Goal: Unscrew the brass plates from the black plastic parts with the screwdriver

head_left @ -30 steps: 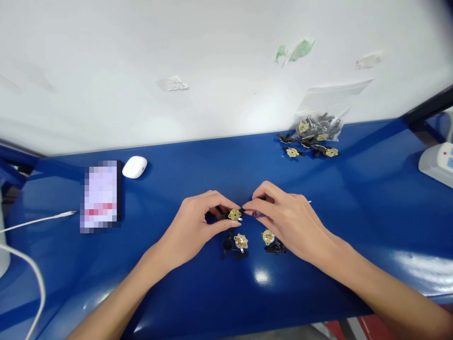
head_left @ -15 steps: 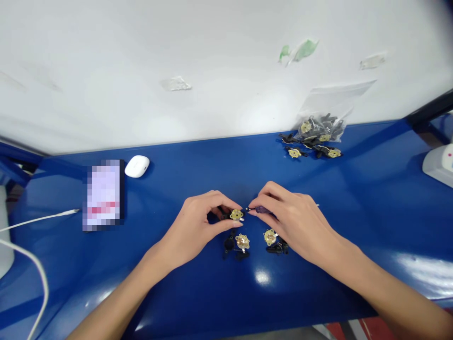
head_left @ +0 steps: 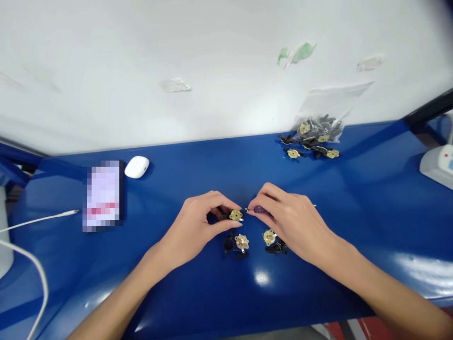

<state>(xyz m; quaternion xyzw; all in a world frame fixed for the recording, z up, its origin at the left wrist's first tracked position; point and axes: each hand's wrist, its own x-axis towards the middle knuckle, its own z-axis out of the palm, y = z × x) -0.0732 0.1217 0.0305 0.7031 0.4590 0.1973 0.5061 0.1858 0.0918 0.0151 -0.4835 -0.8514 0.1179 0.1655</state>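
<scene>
Left of the middle, my left hand [head_left: 201,222] pinches a small black plastic part with a round brass-coloured disc [head_left: 235,215] between thumb and fingers. Facing it, my right hand [head_left: 288,217] is closed around a purple-handled screwdriver [head_left: 260,209], mostly hidden by the fingers. A tiny metal piece, too small to name, shows at my right fingertips, apart from the disc. Below my hands lie a loose brass disc [head_left: 242,242] beside a black ring-shaped part [head_left: 228,244], and another brass disc [head_left: 269,237] beside black plastic pieces [head_left: 276,248].
At the back right, a clear plastic bag [head_left: 320,127] holds several black-and-brass parts, with more parts [head_left: 293,153] in front. On the left are a pixelated phone [head_left: 102,196], a white earbud case [head_left: 137,167] and a white cable [head_left: 42,274]. A white wall [head_left: 212,113] stands behind the blue table [head_left: 198,293].
My right hand has shifted very slightly left, with its fingertips a little closer to the disc. My left hand stays in place, still holding the part.
</scene>
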